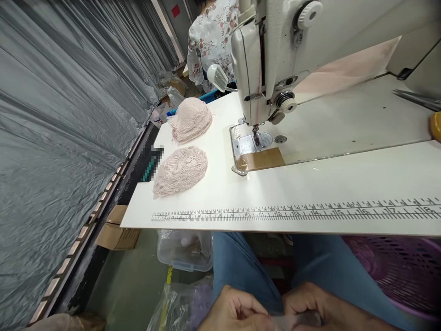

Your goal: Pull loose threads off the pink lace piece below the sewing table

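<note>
Low in the head view, over my lap, my left hand [237, 310] is closed in a pinch at the bottom edge. My right hand [319, 305] faces it with its fingers curled shut. Between them stretches a thin, pale, see-through piece [284, 322], gripped at both ends; its kind is not clear, and part of it falls outside the frame. On the table above lie a pale pink lace cup [182, 170] and a stack of pale pink fabric cups [193, 118]. Both stand apart from my hands.
A sewing machine [253, 76] stands on the white table [310, 184], its needle over the metal plate. A printed ruler [275, 214] follows the front edge. Scissors [413, 97] lie at right. A purple basket [409, 276], plastic bin [186, 253] and carton [119, 232] sit below. Another person [215, 39] is behind.
</note>
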Tool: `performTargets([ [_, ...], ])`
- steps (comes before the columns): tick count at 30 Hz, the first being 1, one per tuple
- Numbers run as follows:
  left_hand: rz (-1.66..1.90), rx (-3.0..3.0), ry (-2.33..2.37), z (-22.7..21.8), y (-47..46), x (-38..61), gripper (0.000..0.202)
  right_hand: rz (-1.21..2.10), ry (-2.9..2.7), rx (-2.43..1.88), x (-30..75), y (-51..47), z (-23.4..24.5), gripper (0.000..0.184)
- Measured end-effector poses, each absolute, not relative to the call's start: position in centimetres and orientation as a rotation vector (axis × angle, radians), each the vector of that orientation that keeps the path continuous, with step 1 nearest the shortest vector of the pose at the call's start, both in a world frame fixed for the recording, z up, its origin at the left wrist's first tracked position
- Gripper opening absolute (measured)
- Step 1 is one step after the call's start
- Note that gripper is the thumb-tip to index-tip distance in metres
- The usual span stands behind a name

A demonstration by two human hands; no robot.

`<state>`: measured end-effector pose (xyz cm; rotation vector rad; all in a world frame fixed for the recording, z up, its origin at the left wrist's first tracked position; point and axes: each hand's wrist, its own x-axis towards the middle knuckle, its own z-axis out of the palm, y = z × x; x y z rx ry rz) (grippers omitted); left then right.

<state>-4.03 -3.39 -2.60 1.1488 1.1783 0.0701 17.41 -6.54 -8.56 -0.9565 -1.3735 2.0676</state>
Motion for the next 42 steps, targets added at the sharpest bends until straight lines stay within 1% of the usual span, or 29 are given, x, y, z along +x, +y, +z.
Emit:
performTargets([
  [2, 0.089, 1.195, 1.177, -2.6, -3.2, -4.2, 0.071, 2.05, -1.39, -0.972, 17.9, -6.5, -8.4, 0.039],
  [5, 0.073, 1.238, 1.156, -2.7, -2.9, -4.8, 0.067, 2.062, -1.402, -0.953, 18.9, -6.4, -8.5, 0.05],
  [7, 0.06, 1.252, 1.144, -2.7, -2.7, -5.2, 0.066, 2.078, -1.398, -0.94, 19.3, -6.3, -8.4, 0.054],
  [16, 0.067, 1.156, 1.076, -2.3, -2.8, -5.5, 0.059, 2.057, -1.419, -0.964, 19.4, -6.5, -7.7, 0.055],
  [22, 0.077, 1.089, 1.069, -2.1, -2.9, -5.5, 0.06, 2.036, -1.401, -0.972, 19.4, -6.6, -7.5, 0.05],
  [30, 0.112, 1.058, 1.032, -2.9, -2.9, -5.8, 0.056, 1.971, -1.461, -0.953, 19.4, -6.4, -7.1, 0.06],
  [33, 0.113, 1.058, 1.045, -3.2, -2.8, -6.1, 0.058, 1.969, -1.453, -0.945, 19.4, -6.4, -7.1, 0.057],
  [42, 0.158, 1.065, 1.046, -2.9, -2.9, -6.2, 0.057, 1.98, -1.426, -0.954, 19.3, -6.2, -7.1, 0.037],
])
